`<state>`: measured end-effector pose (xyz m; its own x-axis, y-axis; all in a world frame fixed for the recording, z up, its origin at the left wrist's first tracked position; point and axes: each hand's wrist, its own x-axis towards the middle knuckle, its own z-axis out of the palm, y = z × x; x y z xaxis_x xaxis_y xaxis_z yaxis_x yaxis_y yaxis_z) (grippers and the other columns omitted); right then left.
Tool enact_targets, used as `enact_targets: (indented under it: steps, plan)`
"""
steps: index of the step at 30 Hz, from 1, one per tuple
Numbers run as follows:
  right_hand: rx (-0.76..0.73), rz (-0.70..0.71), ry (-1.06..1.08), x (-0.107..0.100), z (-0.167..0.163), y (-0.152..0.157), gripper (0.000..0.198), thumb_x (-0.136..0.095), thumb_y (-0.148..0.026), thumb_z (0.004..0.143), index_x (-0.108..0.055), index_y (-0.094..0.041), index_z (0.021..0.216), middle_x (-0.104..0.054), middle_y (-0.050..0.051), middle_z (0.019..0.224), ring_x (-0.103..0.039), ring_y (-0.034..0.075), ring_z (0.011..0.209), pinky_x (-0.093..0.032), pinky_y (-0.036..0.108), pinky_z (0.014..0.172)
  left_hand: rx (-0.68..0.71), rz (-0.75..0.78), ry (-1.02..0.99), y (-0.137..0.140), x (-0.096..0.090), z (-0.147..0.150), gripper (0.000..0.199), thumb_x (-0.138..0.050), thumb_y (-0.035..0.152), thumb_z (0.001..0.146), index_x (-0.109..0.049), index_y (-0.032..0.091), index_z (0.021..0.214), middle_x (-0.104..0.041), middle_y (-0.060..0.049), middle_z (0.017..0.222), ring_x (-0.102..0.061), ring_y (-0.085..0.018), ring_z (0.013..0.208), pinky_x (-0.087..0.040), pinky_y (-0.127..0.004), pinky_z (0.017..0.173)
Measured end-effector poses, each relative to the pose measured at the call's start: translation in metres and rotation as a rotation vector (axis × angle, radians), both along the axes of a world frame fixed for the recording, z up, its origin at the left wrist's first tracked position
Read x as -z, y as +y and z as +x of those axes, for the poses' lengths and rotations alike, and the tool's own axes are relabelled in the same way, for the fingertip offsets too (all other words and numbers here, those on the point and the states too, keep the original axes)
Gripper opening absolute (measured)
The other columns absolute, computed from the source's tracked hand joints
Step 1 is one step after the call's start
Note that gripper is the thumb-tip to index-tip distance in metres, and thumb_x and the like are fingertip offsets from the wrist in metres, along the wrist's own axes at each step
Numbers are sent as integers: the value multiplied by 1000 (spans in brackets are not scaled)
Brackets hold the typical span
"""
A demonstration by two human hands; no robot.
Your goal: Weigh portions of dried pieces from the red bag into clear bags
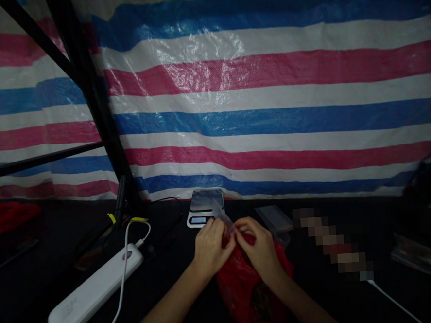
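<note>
Both my hands meet above a red plastic bag [232, 282] on the dark table. Between them is a small clear plastic bag [220, 212], its corner standing up past my fingers. My left hand [212, 247] is closed, pinching it from the left side. With thumb and fingertips together, my right hand [259, 249] pinches it from the right. Dark contents show dimly inside the red bag; what they are I cannot make out. Just beyond my left hand stands a small digital scale [206, 203] with a lit display.
A stack of clear plastic bags [275, 219] lies right of my hands. At left is a white power bank [95, 290] with a white cable. A black metal frame [99, 110] rises at left before a striped tarp [268, 70]. A pixelated patch covers something at right.
</note>
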<state>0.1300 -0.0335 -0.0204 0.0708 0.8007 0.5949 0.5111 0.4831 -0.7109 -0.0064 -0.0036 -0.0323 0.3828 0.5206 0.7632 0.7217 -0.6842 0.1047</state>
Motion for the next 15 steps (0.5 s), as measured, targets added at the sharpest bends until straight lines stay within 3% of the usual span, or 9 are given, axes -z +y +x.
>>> enact_targets:
  steps: [4,7,9,11,15]
  plan:
    - [2,0,-14,1,-1,-1,9,-50,-14,73,-57,-19,76,-59,1,74,-58,13,68,-48,24,64,195,182,60,0,6,-6,10,-43,12,78,-50,17,72,-55,-2,67,-48,-13,63,-37,-25,58]
    - [56,-42,16,1,7,4,10,-51,-13,71,-58,-18,75,-61,2,74,-60,14,67,-49,26,64,172,269,69,0,5,-8,10,-46,14,77,-55,18,81,-60,-4,77,-52,-15,73,-38,-29,69]
    - [49,-95,61,2,12,7,11,-51,-14,70,-60,-18,76,-63,2,73,-61,15,65,-50,26,63,150,253,114,0,2,-9,20,-47,17,76,-56,19,93,-61,-5,93,-52,-18,88,-34,-35,85]
    - [-17,-153,119,3,13,10,13,-50,-15,70,-61,-18,77,-65,3,72,-62,15,64,-51,26,61,171,187,200,0,-4,-8,31,-47,22,76,-53,20,106,-56,-5,111,-46,-20,106,-23,-41,98]
    - [-106,-213,233,6,12,13,16,-50,-14,67,-62,-17,78,-67,3,73,-64,16,66,-51,26,63,227,4,284,3,-11,-6,47,-47,37,74,-46,17,116,-49,-7,121,-38,-23,116,-9,-45,106]
